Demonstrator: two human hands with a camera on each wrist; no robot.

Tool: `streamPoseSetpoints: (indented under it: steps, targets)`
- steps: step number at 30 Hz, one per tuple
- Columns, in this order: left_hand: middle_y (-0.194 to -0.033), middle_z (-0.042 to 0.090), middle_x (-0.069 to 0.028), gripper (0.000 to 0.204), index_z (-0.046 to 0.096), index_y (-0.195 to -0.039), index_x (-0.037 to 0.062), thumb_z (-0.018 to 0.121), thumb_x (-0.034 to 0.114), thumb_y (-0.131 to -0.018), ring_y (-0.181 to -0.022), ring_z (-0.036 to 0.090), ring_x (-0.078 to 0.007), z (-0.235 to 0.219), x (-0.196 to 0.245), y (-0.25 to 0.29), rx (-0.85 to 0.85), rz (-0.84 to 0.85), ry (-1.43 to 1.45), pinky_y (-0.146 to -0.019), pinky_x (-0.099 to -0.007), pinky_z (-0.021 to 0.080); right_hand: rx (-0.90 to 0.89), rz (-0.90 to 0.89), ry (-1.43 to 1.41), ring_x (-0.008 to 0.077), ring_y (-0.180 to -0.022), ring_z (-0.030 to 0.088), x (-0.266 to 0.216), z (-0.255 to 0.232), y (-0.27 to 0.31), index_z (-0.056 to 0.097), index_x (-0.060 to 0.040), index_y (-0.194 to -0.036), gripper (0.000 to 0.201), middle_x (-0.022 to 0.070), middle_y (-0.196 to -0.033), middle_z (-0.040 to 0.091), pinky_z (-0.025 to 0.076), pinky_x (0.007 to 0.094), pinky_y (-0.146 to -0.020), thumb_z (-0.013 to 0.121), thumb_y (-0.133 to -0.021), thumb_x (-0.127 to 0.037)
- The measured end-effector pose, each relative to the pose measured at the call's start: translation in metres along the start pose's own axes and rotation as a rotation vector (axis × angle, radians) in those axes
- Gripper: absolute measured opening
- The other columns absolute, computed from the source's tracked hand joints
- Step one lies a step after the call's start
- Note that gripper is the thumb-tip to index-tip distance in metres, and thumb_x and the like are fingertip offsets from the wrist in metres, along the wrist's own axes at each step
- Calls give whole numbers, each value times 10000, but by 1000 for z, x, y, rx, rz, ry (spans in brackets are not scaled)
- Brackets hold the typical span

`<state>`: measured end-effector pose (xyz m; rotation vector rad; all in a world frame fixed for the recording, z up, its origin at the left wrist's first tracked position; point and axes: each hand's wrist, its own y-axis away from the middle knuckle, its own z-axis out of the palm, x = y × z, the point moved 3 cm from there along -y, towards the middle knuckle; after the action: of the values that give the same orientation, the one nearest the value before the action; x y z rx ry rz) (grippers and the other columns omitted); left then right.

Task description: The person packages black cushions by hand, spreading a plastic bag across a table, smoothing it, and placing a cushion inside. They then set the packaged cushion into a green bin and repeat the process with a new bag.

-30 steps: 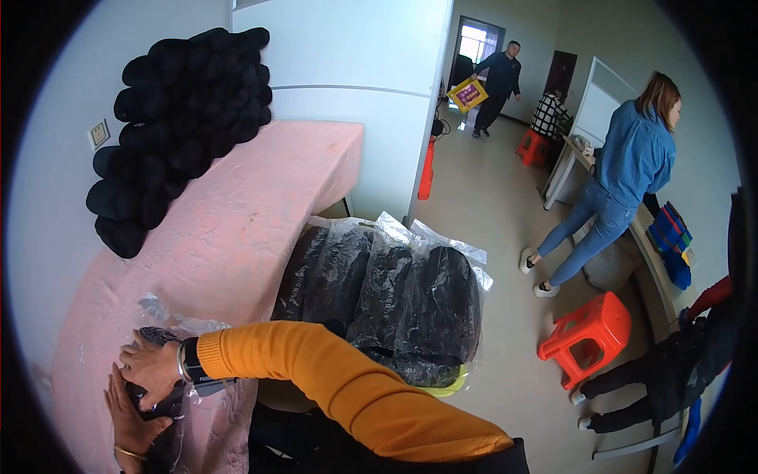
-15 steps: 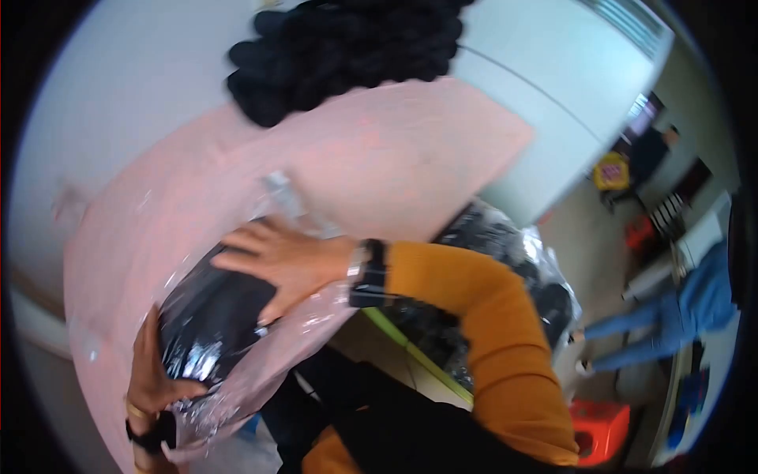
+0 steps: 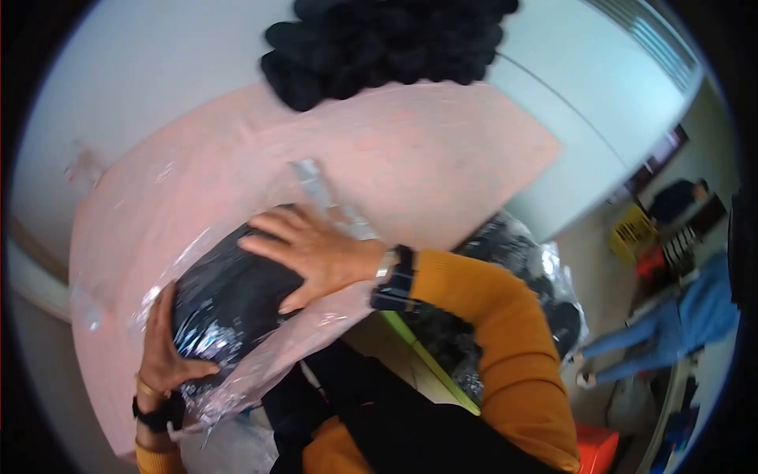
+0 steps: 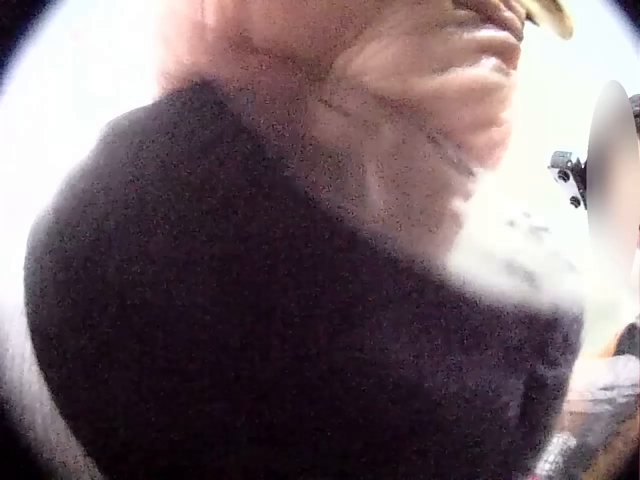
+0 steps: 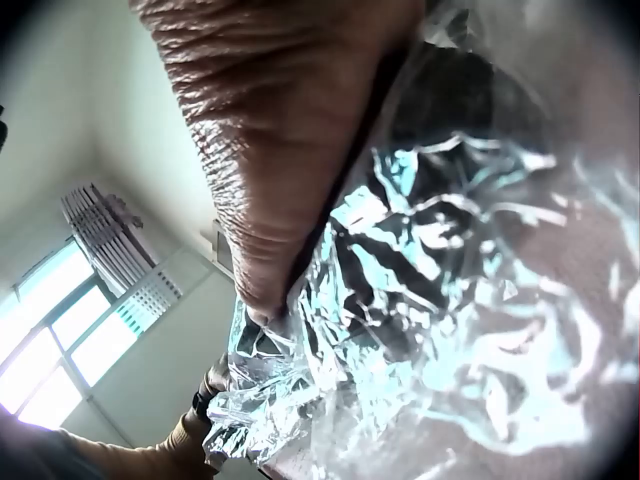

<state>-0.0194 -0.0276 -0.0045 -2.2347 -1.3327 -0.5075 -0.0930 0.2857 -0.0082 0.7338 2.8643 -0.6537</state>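
Note:
A rounded black bundle (image 3: pixel 237 288) lies in a clear plastic bag (image 3: pixel 320 320) on a pink-covered table (image 3: pixel 410 150). My right hand (image 3: pixel 328 253) presses its far right end with spread fingers, thumb along the near side. At the opposite end, my left hand (image 3: pixel 164 344) rests against the bundle, its fingers extended along the outer side and the thumb over the near part. Shiny crinkled plastic (image 5: pixel 430 290) lies beside my right hand in the right wrist view. A large dark surface (image 4: pixel 270 330) fills much of the left wrist view below my left hand.
A pile of rounded black pieces (image 3: pixel 387 51) stands at the back of the table against the wall. Bagged black bundles (image 3: pixel 442 347) sit in a green-rimmed container (image 3: pixel 430 367) to my right. Beyond are a red stool (image 3: pixel 596 449) and a person in denim (image 3: pixel 671 316).
My view has swung left and down toward the bagged bundle. My right hand, earlier close beside my left hand, is now at the bundle's other end, and the two hands stand apart.

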Motion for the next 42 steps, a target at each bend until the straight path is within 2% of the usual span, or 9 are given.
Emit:
streamPoseSetpoints:
  steps: [6, 9, 12, 16, 20, 21, 24, 31, 42]
  targets:
    - [-1425, 355, -229, 1318, 253, -1459, -47, 866, 571, -470, -1334, 346, -366, -9, -4, 17, 42, 92, 51, -1128, -445, 248, 88, -23, 6, 441, -1367, 216, 4, -4, 10, 336, -109, -1445, 1031, 228, -1471, 267, 142, 652, -1080, 721, -640, -628]
    - [-1461, 305, -223, 1407, 188, -1476, -56, 816, 680, -454, -1371, 299, -333, -15, -8, 34, 8, 30, 26, -1146, -421, 203, 64, -77, -7, 432, -1362, 223, 4, -12, 5, 403, -98, -1392, 999, 226, -1415, 323, 131, 686, -1062, 715, -623, -655]
    - [-1468, 370, -123, 738, 287, -1480, 84, 662, 52, -844, -1322, 356, -235, -10, -24, 49, -60, -81, 258, -1099, -373, 298, 69, -70, 60, 423, -1362, 225, -10, -29, -18, 445, -95, -1347, 967, 218, -1363, 359, 113, 702, -1058, 704, -619, -677]
    - [-1536, 240, -97, 835, 131, -1528, 142, 626, 21, -866, -1367, 271, -223, -17, 15, 42, -140, 34, 67, -1114, -336, 265, 109, -85, 58, 400, -1340, 265, -16, -18, -26, 484, -96, -1303, 933, 202, -1291, 407, 131, 683, -1055, 692, -621, -699]
    - [-1489, 338, -159, 647, 282, -1488, 58, 554, -1, -905, -1336, 339, -311, -17, 24, 40, -27, 128, 143, -1130, -455, 259, 66, -72, -34, 370, -1302, 323, -13, -11, -21, 493, -100, -1295, 926, 191, -1269, 435, 178, 628, -1042, 684, -626, -712]
    - [-1489, 338, -159, 647, 282, -1488, 58, 554, -1, -905, -1336, 339, -311, -14, 16, 39, -27, 124, 148, -1130, -455, 259, 36, -59, -77, 359, -1288, 341, -11, -8, -21, 493, -101, -1297, 928, 188, -1269, 441, 194, 607, -1037, 682, -628, -716]
    - [-1457, 313, -203, 1336, 187, -1480, -32, 808, 650, -514, -1364, 304, -324, -1, -9, 27, -2, 186, 160, -1138, -426, 221, 96, -84, -45, 344, -1269, 363, -9, 1, -21, 494, -106, -1297, 928, 185, -1270, 448, 211, 572, -1024, 680, -629, -723]
    - [-1457, 314, -198, 1316, 188, -1481, -26, 816, 609, -516, -1362, 306, -322, 26, -32, 18, -17, 133, 200, -1138, -423, 225, 137, -86, -51, 346, -1268, 364, -1, 14, -22, 485, -109, -1315, 952, 187, -1288, 442, 206, 565, -1027, 655, -638, -756]
    - [-1457, 315, -189, 1281, 190, -1482, -16, 830, 536, -519, -1359, 310, -318, 27, -9, 19, 30, 90, 166, -1138, -418, 231, 204, -125, -38, 362, -1307, 324, -7, 14, -15, 485, -129, -1333, 951, 196, -1325, 421, 174, 577, -1037, 610, -660, -789]
